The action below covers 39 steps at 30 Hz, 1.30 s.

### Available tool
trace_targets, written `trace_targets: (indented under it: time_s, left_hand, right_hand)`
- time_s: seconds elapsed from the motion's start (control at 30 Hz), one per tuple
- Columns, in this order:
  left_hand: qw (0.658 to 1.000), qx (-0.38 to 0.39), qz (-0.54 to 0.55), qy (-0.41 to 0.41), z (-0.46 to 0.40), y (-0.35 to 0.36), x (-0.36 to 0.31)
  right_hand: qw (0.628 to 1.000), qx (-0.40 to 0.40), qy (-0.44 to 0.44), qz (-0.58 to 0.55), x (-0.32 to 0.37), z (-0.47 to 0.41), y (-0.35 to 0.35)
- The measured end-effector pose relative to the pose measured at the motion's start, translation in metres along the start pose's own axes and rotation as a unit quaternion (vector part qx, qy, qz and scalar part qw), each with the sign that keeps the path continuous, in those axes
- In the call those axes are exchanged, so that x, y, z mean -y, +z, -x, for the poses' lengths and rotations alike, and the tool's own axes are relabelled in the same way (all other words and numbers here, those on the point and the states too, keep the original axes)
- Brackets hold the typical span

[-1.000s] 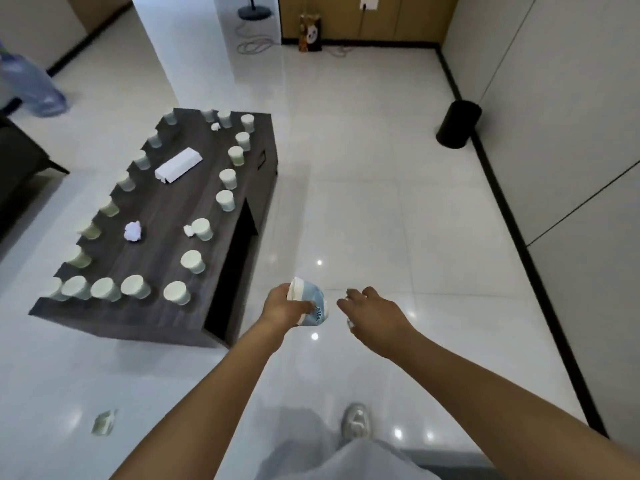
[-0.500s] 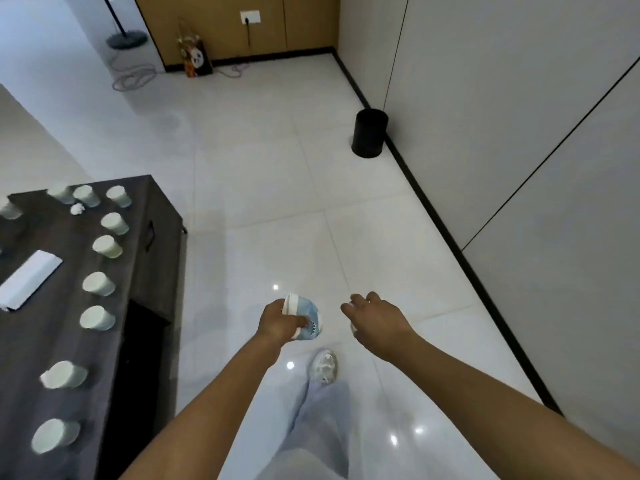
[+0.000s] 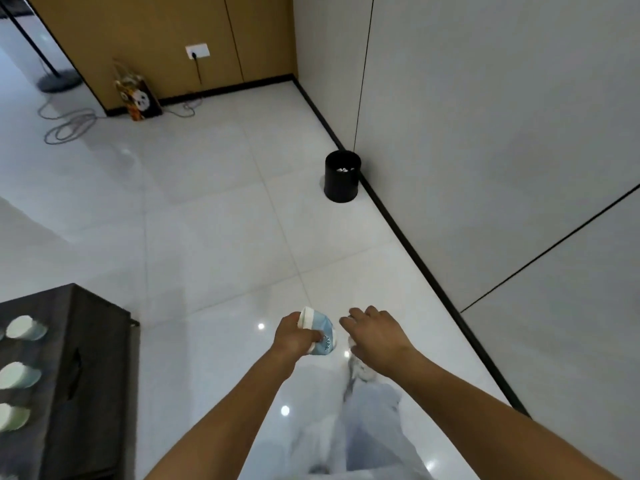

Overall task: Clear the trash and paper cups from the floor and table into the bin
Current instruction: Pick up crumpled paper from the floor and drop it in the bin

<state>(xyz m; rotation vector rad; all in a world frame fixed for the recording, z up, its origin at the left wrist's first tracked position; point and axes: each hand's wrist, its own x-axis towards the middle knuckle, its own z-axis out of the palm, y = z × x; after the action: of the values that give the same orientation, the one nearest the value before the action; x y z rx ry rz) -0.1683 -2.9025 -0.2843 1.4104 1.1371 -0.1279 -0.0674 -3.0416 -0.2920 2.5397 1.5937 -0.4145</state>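
Observation:
My left hand grips a crushed blue-and-white paper cup above the floor, in the lower middle of the view. Just to its right, my right hand is curled palm down, and a small white scrap shows under its fingers. The black bin stands on the floor against the right wall, well ahead of both hands, with white trash visible inside. Pale green paper cups lie on the dark table at the lower left.
White tiled floor stretches between me and the bin. A grey wall with a black skirting runs along the right. At the far wall are a panda paper bag, a coiled cable and a lamp base. My leg and shoe are below the hands.
The view has swung right and forward: the table has slid off to the lower left and the bin is nearer and more central. Both hands keep their hold and stay in place.

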Motion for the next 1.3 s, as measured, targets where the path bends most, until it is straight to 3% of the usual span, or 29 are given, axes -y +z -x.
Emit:
trace_targets:
  time_s: [0.33, 0.93, 1.1, 1.3]
  left_hand:
    - [0.999, -0.022, -0.011, 0.024, -0.204, 0.044, -0.210]
    - [0.999, -0.015, 0.025, -0.015, -0.550, 0.016, -0.502]
    - [0.998, -0.007, 0.032, -0.047, -0.632, 0.024, -0.560]
    - [0.992, -0.054, 0.067, -0.091, -0.747, 0.055, -0.604]
  right_hand:
    - [1.000, -0.002, 0.009, -0.003, -0.184, -0.218, -0.073]
    - [0.996, 0.054, 0.058, -0.045, -0.391, -0.609, -0.186]
    - [0.994, 0.079, 0.047, -0.054, -0.449, -0.698, -0.203]
    - [0.991, 0.116, 0.035, -0.062, -0.525, -0.811, -0.192]
